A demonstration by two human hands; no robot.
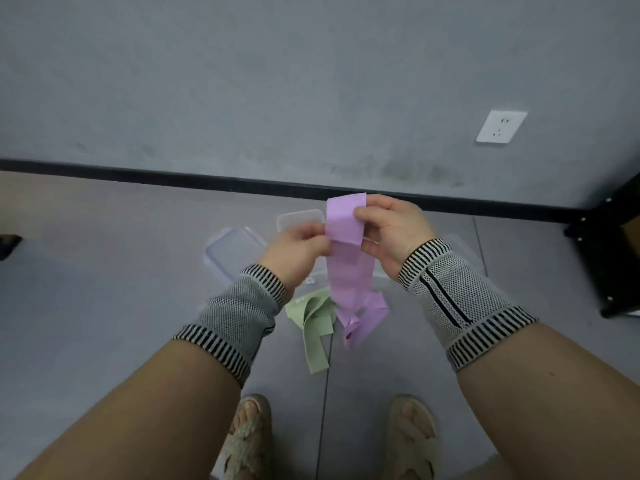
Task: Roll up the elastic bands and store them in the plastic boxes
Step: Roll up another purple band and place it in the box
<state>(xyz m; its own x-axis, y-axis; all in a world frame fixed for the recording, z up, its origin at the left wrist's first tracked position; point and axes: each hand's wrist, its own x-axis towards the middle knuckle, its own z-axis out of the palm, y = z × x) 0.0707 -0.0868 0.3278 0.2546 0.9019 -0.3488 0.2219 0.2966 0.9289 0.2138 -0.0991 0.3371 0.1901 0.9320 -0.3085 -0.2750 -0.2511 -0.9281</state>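
Note:
A purple elastic band (346, 251) hangs from both hands over the floor, its top end folded over and its tail crumpled on the ground. My left hand (294, 249) pinches the band's left edge. My right hand (388, 230) pinches the folded top at the right edge. A light green elastic band (313, 327) lies loose on the floor below my left wrist. Clear plastic boxes lie on the floor behind the hands: one at the left (232, 254), one in the middle (299, 218), and one at the right (464, 251) partly hidden by my right wrist.
A grey wall with a black skirting board (173, 176) runs across the back, with a white socket (501, 127) on it. A black metal frame (609, 258) stands at the right. My sandalled feet (247, 438) are at the bottom edge.

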